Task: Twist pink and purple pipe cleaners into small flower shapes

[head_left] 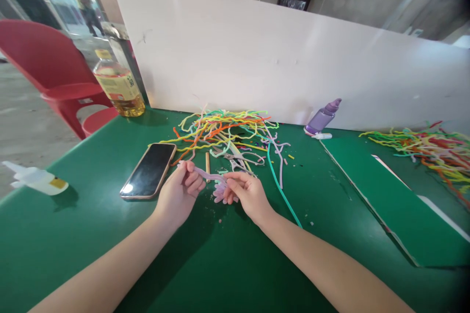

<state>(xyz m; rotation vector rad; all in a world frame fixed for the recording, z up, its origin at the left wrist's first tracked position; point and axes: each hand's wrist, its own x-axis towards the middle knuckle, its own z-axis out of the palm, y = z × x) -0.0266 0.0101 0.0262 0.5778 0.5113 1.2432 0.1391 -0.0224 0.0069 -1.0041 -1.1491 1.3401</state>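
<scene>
A pale purple pipe cleaner [208,174] stretches between my two hands over the green table. My left hand [182,187] is closed, pinching its left end. The fingers of my right hand [247,193] are closed on its other end. Below the right fingers shows a small bunch of purple pipe-cleaner loops [219,193], partly hidden by that hand. Just beyond the hands lie scissors [249,158] and a short wooden stick [207,166]. Behind them is a tangled heap of coloured pipe cleaners [227,127].
A phone [149,170] lies left of my hands, with a white glue bottle [42,179] farther left. An oil bottle [119,85] and a purple bottle [323,116] stand near the white board [257,54]. At right are a green panel [389,195] and more pipe cleaners [433,146].
</scene>
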